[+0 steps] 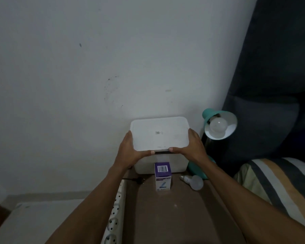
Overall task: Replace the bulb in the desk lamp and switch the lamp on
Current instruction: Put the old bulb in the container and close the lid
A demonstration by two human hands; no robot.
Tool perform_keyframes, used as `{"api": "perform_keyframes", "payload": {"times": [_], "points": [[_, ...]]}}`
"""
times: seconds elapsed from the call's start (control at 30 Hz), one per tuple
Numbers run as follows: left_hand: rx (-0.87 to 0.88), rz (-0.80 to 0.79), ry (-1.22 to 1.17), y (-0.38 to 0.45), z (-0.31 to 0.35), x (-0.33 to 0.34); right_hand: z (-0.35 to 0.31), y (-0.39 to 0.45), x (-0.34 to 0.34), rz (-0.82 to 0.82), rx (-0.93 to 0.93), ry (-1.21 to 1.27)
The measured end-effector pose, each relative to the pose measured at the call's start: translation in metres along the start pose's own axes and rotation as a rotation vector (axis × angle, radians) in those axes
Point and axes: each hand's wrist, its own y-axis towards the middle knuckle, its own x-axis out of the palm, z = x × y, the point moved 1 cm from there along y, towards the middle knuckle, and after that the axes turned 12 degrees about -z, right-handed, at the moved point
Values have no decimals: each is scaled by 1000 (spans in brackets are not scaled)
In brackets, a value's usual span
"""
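From the head view, your left hand (128,152) and right hand (192,147) grip the white lid (159,133) at frame centre, fingers curled round its side edges over a white box (144,166). A small printed code on the lid is unreadable. On the table (174,212) below stand a purple barcoded carton (162,176), lettering too blurred to read, and a loose bulb (195,181). The teal lamp (218,123), right, holds a bulb.

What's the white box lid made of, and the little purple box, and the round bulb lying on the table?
Lid: looks like smooth matte plastic, with rounded moulded corners.
Purple box: probably printed cardboard, with sharp folded edges and a barcode.
Loose bulb: frosted white globe, plastic or glass, I can't tell; its shiny screw base looks like metal.
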Motion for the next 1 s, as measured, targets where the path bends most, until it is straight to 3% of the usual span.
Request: {"api": "perform_keyframes", "payload": {"times": [0.27, 0.53, 0.77, 1.0], "points": [[57, 45, 74, -38, 32, -27, -39, -46, -12, 24, -20, 14], [84, 55, 71, -126, 57, -14, -52, -146, -17, 34, -38, -18], [5, -11, 93, -217, 44, 28, -23, -246, 2, -53, -9, -4], [-198, -129, 69, -284, 15, 75, 34, -305, 49, -139, 192, -5]]}}
